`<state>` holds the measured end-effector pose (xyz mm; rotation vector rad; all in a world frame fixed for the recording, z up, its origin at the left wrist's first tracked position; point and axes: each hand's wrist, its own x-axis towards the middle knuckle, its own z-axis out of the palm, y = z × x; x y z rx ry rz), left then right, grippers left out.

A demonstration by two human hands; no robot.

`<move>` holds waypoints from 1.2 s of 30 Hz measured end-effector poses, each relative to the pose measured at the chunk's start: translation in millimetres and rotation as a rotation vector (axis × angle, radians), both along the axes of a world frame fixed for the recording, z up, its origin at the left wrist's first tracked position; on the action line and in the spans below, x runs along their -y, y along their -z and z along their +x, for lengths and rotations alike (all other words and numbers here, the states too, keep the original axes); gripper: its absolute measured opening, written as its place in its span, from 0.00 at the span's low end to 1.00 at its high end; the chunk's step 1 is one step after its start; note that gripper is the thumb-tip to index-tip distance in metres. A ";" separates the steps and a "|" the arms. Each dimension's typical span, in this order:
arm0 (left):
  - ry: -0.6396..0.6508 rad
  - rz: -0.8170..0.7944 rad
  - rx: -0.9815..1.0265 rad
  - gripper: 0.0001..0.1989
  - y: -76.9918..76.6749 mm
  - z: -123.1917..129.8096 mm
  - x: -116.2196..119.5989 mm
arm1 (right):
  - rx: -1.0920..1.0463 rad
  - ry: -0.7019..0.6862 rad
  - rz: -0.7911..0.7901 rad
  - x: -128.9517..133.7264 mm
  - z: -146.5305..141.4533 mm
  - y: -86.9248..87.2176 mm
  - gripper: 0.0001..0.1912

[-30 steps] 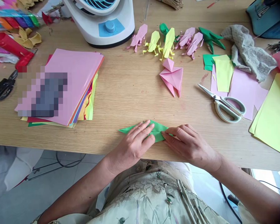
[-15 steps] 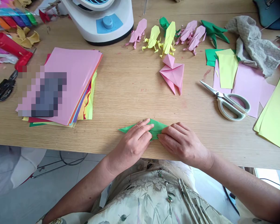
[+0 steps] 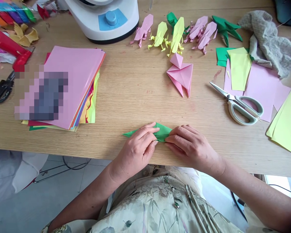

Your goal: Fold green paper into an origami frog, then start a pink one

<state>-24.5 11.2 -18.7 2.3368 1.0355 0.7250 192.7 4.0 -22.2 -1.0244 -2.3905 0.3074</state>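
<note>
A folded piece of green origami paper point(image 3: 163, 130) lies at the table's front edge, its pointed tip sticking out to the left. My left hand point(image 3: 139, 142) is closed on its left and middle part, fingers pressing the top and thumb at the near edge. On the right end, my right hand point(image 3: 190, 144) pinches the paper, hiding that tip. A crease line runs along the green paper between my hands. Beyond them rests a pink folded paper shape point(image 3: 181, 76) with two points toward me.
Grey-handled scissors point(image 3: 242, 105) lie to the right, by paper pieces and yellow sheets point(image 3: 287, 124). A stack of coloured paper point(image 3: 75, 84) is at left, near black-handled scissors point(image 3: 2, 90). Several folded paper figures point(image 3: 177, 35) line the back, beside a white appliance base point(image 3: 106, 22) and grey cloth point(image 3: 269, 42).
The near edge of the green paper has been folded up a little, so the piece looks narrower. My hands stay nearly in place; the view has shifted slightly.
</note>
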 end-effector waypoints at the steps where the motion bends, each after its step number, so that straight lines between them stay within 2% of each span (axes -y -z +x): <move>1: -0.011 -0.005 0.007 0.08 0.1 0.7 0.2 | -0.004 0.004 -0.003 0.2 0.2 0.3 0.08; 14: -0.088 -0.058 0.026 0.09 -2.2 5.9 1.3 | -0.049 0.069 -0.133 0.4 1.0 -0.6 0.09; 22: -0.079 -0.053 0.019 0.09 -4.2 5.5 0.7 | -0.062 0.081 -0.164 -0.9 1.1 -0.1 0.08; 30: -0.214 -0.066 -0.076 0.06 -7.8 9.2 3.1 | -0.098 0.116 -0.228 -1.2 0.0 -2.2 0.05; 36: -0.230 -0.071 -0.077 0.07 -6.4 10.3 5.5 | -0.093 0.135 -0.289 -1.8 -0.6 -2.8 0.06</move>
